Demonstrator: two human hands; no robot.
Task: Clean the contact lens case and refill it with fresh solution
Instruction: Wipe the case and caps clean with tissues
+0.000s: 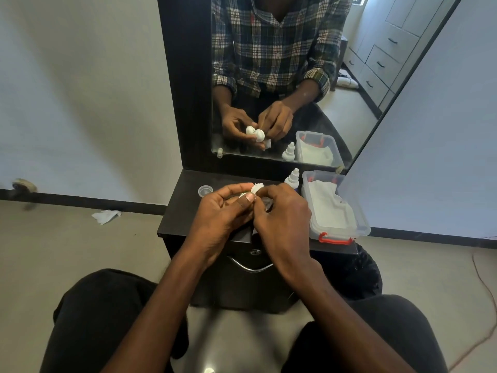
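Here, counting out: two hands, one contact lens case, one solution bottle (292, 179), one loose clear cap (205, 190), one lidded clear box (360, 227) with red latches, one crumpled tissue (106, 216) on the floor, one mirror (376, 63).

Showing only partly in the direct view: the contact lens case (256, 188), white, peeking out as a small pale edge above the knuckles. Appearing more fully in the mirror as two round white wells joined side by side, with a scrap of white tissue sticking out next to them.

Sitting between the two hands, above the dark dresser top (183, 211), at about 12 o'clock from the left thumb. Left hand (223, 211) curling around the case from 9 o'clock, thumb pressing across the front, fingers closed on it. Right hand (282, 214) closing in from 3 o'clock, fingertips pinched narrow against the case and tissue; telling exactly which of the two these fingertips are gripping not possible, being hidden behind the knuckles.

Standing at 1 o'clock from the hands: the bottle, upright, just beside the box. Lying at 10 o'clock: the clear cap, apart from the fingers.
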